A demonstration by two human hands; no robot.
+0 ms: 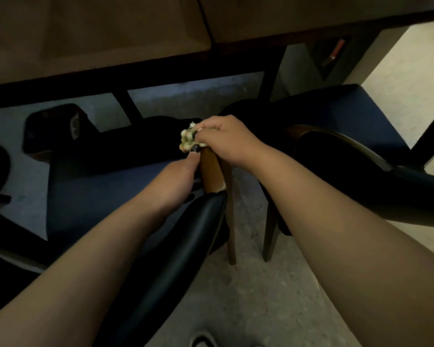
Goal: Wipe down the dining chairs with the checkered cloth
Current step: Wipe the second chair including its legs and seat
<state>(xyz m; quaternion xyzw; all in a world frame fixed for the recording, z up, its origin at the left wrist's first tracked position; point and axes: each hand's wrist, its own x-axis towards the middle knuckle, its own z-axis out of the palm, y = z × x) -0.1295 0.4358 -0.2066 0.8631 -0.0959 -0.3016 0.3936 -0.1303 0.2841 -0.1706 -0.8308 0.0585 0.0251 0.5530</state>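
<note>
checkered cloth (189, 136) bunched small on the wooden arm end (211, 169) of the near chair (186, 226), clamped under the curled fingers of the right hand (223, 140). left hand (178, 176) steadying the wood just below, fingers wrapped against it (tips hidden). soft, light, probably crushes to nothing; best kept wadded in the palm. glossy black padding likely slippery.
</note>
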